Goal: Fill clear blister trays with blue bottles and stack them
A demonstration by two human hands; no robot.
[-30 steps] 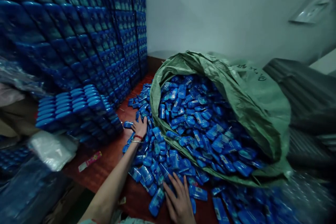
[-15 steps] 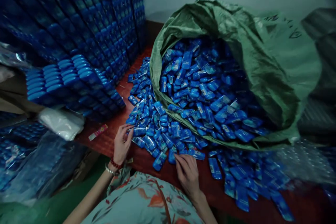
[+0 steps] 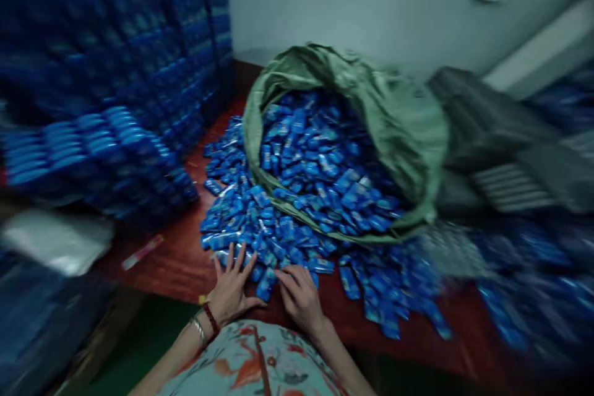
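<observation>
A heap of small blue plastic pieces (image 3: 273, 232) spills from a green woven sack (image 3: 399, 124) onto a reddish wooden table (image 3: 176, 263). My left hand (image 3: 232, 291) lies flat with spread fingers on the near edge of the heap, a red bead bracelet and a metal bangle on its wrist. My right hand (image 3: 299, 294) rests beside it, fingers curled over a few blue pieces at the heap's front. The frame is blurred, so I cannot tell whether the right hand grips a piece.
Tall stacks of blue pieces (image 3: 116, 62) wall off the left, with a lower stack (image 3: 97, 148) in front. A white plastic bag (image 3: 55, 241) and a small pink wrapper (image 3: 142, 252) lie at the left. Dark grey bundles (image 3: 501, 142) sit behind the sack.
Both hands have pulled back from the far heap to the table's near edge and come close together. The left hand now lies flat. The camera has swung about.
</observation>
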